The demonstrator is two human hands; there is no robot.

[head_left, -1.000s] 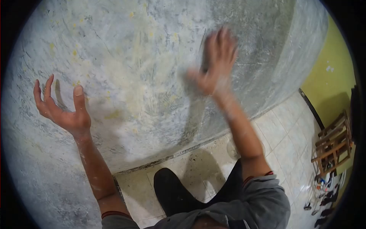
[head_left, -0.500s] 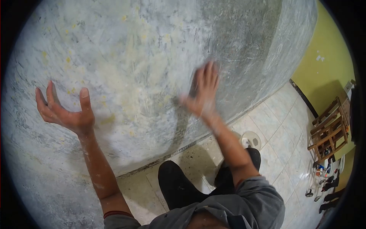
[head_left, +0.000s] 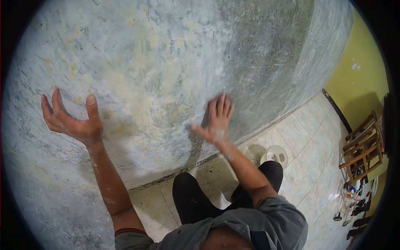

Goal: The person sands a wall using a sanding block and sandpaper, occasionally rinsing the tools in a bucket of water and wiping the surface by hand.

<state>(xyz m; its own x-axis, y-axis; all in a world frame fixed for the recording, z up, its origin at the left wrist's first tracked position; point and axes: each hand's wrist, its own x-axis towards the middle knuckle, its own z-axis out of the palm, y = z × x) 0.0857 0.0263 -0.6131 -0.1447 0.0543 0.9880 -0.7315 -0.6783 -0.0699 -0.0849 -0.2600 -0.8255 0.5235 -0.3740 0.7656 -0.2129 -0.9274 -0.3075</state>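
A patchy grey-white wall [head_left: 146, 71] with yellow specks and a darker grey area on the right fills most of the view. My left hand [head_left: 77, 121] is raised in front of its left part, empty, with the fingers curved and the thumb apart. Near the edge of the darker area, my right hand [head_left: 217, 121] lies against or very close to the wall, palm toward it, fingers spread, holding nothing. Pale dust marks both forearms.
A round whitish bucket [head_left: 286, 155] stands on the tiled floor [head_left: 306, 137] beside my right knee. Wooden chairs [head_left: 362, 152] and a jumble of small items are at the far right, by a yellow-green wall [head_left: 360, 79].
My right hand has moved down and slightly left along the wall. My left hand has kept nearly the same place and pose. The view has shifted slightly.
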